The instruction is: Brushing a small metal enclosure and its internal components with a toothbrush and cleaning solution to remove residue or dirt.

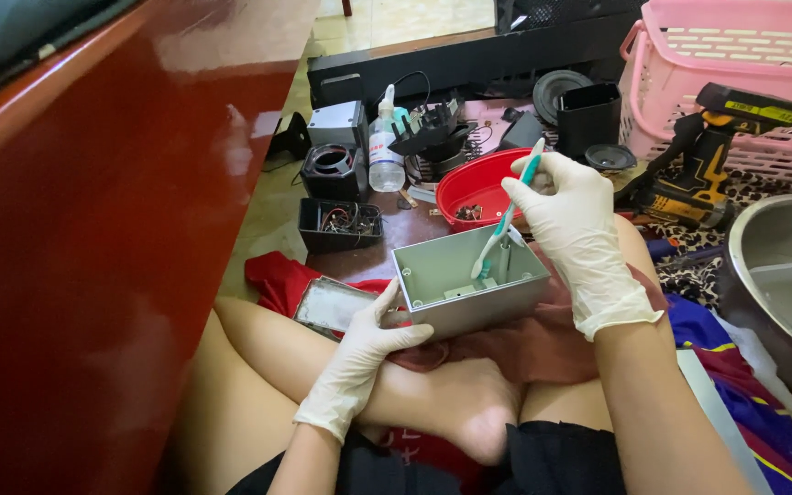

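Person seated cross-legged on the floor, both hands in pale latex gloves.

Left hand (359, 353) steadies a grey open-topped box housing (469, 280) at its near left corner, thumb up against the wall, fingers under the edge. Housing rests on the lap over a maroon cloth (524, 344), tilted slightly so the open side faces up.

Right hand (579, 229) closed around the upper handle of a teal-and-white toothbrush (506, 220). Brush slants down and left from the grip; its head sits inside the housing, near the back wall beside a small post. Hand is above and right of the housing, not touching it.

Just left of the housing: a flat grey panel (332, 304) lying on red fabric.

Beyond, on the floor: a red bowl (474, 188) with small parts, a clear squeeze bottle (385, 147) with pale label band, a black tray of wires (339, 223), a small speaker box (334, 156). Right: yellow-and-black cordless drill (703, 160) with a yellow label strip on top, pink slatted plastic basket (735, 64), steel basin (781, 275).
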